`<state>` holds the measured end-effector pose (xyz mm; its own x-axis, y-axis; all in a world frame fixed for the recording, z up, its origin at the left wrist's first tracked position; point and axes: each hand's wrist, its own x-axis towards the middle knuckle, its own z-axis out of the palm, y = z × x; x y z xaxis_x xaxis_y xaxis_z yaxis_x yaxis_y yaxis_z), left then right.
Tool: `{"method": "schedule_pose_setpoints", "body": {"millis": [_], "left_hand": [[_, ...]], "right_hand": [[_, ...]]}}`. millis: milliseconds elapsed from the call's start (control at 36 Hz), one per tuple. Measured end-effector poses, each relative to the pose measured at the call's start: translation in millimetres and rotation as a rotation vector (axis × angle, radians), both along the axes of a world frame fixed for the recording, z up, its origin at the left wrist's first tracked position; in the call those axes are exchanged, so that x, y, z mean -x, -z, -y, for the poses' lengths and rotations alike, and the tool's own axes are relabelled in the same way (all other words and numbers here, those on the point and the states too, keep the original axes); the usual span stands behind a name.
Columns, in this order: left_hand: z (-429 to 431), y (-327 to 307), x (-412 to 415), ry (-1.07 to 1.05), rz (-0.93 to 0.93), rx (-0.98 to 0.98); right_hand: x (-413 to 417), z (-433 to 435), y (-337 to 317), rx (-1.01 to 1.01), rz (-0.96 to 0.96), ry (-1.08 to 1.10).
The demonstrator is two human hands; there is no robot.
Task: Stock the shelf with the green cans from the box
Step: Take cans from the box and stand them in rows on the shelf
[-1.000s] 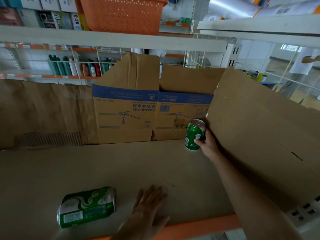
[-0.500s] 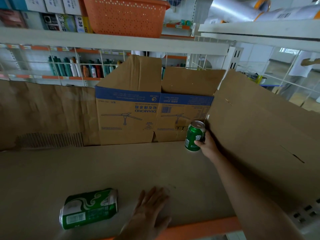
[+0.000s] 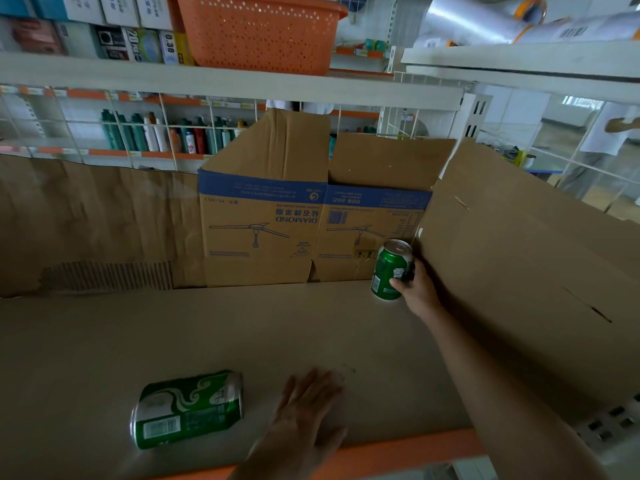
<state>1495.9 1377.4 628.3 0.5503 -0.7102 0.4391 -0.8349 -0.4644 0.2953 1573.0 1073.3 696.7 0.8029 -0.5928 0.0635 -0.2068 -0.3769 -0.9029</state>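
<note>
A green can (image 3: 389, 271) stands upright at the back right corner of the cardboard-lined shelf (image 3: 207, 334), close to the rear cardboard. My right hand (image 3: 417, 289) grips it from the right side, arm stretched across the shelf. A second green can (image 3: 188, 408) lies on its side near the front edge, left of my left hand (image 3: 308, 410). That hand rests flat on the shelf with fingers spread, a short gap from the lying can. The box the cans come from is not in view.
A flattened printed carton (image 3: 263, 216) lines the back, and a cardboard sheet (image 3: 519, 271) stands along the right side. The shelf's orange front edge (image 3: 398, 452) runs below my left hand. An orange basket (image 3: 259, 32) and boxes sit on the shelf above.
Almost nothing has moved. My right hand keeps its grip on the upright can in the back corner, and my left hand stays flat near the front edge.
</note>
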Motion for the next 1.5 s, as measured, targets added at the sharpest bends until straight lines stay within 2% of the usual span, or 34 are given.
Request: {"method": "schedule_pose_setpoints", "body": {"millis": [111, 194, 278, 417, 556, 639, 694, 750, 861, 972, 1028, 1111, 1278, 1500], "left_hand": [[0.7, -2.9, 2.0, 0.014, -0.002, 0.059], [-0.6, -5.4, 3.0, 0.016, -0.005, 0.042], [-2.0, -13.8, 4.4, 0.005, -0.031, -0.066], [-4.0, -23.6, 7.4, -0.023, -0.050, -0.079], [-11.4, -37.0, 14.3, 0.131, -0.227, 0.156], [-22.1, -57.9, 21.3, 0.199, -0.423, 0.338], [-32.8, -73.6, 25.3, 0.192, -0.431, 0.425], [-46.3, -85.7, 25.2, 0.182, -0.354, 0.457], [-80.3, -104.2, 7.5, 0.126, -0.232, 0.386], [-118.7, -107.2, -19.8, -0.009, -0.229, 0.301], [-137.5, -102.2, -30.4, -0.079, -0.263, 0.234], [-161.2, -88.2, -43.7, -0.148, -0.418, 0.186], [-179.7, -63.1, -54.3, -0.084, -0.681, 0.208], [-178.7, -59.1, -54.1, -0.097, -0.694, 0.273]], "right_hand": [[15.6, -11.5, -1.6, -0.010, -0.012, 0.057], [41.3, -32.5, -11.1, 0.126, -0.057, 0.075], [71.3, -57.5, -16.3, 0.234, -0.141, -0.005], [118.4, -102.3, -15.5, 0.397, -0.221, -0.147], [139.4, -131.3, 0.7, 0.575, -0.178, -0.191], [146.7, -143.9, 10.9, 0.557, -0.134, -0.203], [149.0, -151.8, 13.7, 0.654, -0.034, -0.185], [151.1, -159.2, 16.6, 0.717, 0.054, -0.186], [153.4, -170.9, 28.1, 0.695, 0.092, -0.179], [155.9, -179.3, 32.1, 0.760, -0.022, -0.129], [155.3, -180.1, 36.7, 0.760, -0.086, -0.125], [153.8, -178.1, 41.1, 0.793, -0.112, -0.112], [153.1, -175.3, 44.4, 0.846, -0.113, -0.116], [154.5, -175.2, 45.3, 0.880, -0.025, -0.115]]}}
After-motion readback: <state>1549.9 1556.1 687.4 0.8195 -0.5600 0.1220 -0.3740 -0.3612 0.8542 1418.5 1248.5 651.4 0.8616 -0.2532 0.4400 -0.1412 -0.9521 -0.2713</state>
